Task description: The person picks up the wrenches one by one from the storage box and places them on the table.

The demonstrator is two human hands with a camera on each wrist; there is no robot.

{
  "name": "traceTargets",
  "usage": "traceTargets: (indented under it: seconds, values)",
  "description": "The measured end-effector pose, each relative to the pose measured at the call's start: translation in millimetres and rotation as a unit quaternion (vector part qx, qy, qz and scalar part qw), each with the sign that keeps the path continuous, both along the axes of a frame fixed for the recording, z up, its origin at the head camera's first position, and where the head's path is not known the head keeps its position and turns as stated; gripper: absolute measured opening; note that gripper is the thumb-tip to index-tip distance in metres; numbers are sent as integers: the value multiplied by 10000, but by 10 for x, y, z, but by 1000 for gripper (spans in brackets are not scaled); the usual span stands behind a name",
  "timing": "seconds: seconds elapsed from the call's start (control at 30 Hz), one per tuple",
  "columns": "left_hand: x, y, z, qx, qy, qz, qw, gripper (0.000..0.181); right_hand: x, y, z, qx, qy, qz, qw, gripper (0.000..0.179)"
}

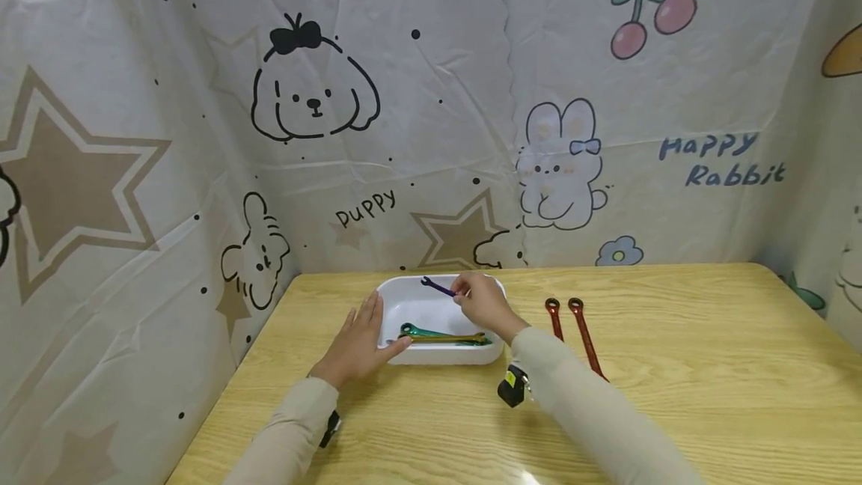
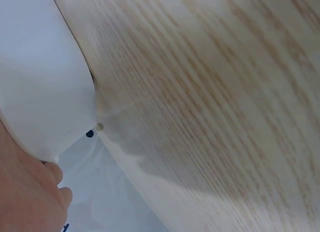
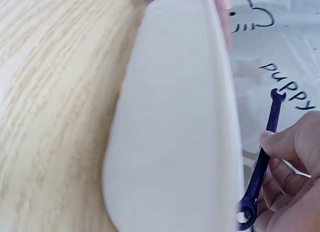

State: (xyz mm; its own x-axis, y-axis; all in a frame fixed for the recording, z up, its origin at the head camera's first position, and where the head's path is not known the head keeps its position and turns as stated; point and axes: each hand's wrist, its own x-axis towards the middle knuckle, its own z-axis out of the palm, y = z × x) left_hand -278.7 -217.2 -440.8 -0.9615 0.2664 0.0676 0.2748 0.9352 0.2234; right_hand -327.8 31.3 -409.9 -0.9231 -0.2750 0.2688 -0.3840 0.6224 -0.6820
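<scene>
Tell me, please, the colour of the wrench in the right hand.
The wrench is dark purple; it shows best in the right wrist view.

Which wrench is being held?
The purple wrench, in the right hand; a green wrench and yellow wrench lie in the tray, red wrenches on the table.

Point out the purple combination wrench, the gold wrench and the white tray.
Purple combination wrench (image 3: 258,177): right wrist view, on its shaft, between the thumb and the ring end.
Gold wrench (image 1: 446,338): head view, mid-shaft.
White tray (image 1: 441,355): head view, on the outside of its near wall.
</scene>
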Motion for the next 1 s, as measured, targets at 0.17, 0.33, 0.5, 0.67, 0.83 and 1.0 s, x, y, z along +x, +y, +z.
traceTargets:
  seconds: [0.17,0.33,0.5,0.67,0.83,1.0]
  values:
    - [8,-14,-7,-83,59,-42,9999,103,43,102,127,-328,-185,-48,9993,3]
    - [5,-18,5,-291,126,-108,9994,103,102,302,238,-637,-426,-116,9970,7]
    - [8,-15,4,-342,141,-135,9992,103,147,571,274,-842,-454,-268,9951,9]
    - [11,-14,6,-390,149,-115,9991,103,174,844,234,-936,-562,-469,9929,13]
    - [24,-15,28,-348,126,-112,9993,102,202,1087,175,-1012,-649,-642,9907,16]
    - [21,-7,35,-297,10,-169,9994,104,259,1367,95,-1018,-850,-956,9865,20]
